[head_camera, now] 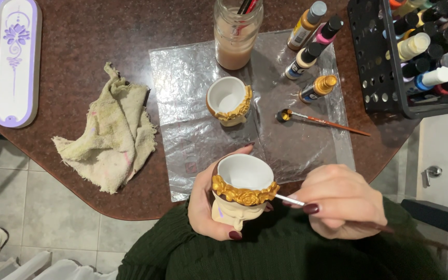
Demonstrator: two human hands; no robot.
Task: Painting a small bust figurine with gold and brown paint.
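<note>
Head-shaped pot [240,194], cradled in the closed left hand [206,205] above the lap at the counter [105,31] edge, shows its flower crown fully gold while face stays bare; right hand [338,199] pinches a fine brush [289,199] at the crown; second pot [228,101] only part gilded.

Stained rag [109,129], water jar [236,33], paint bottles [307,52], purple-edged tray [14,59].

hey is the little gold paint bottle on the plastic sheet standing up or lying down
Lying down. The gold paint bottle rests on its side on the plastic sheet, gold cap pointing toward the black rack.
</note>
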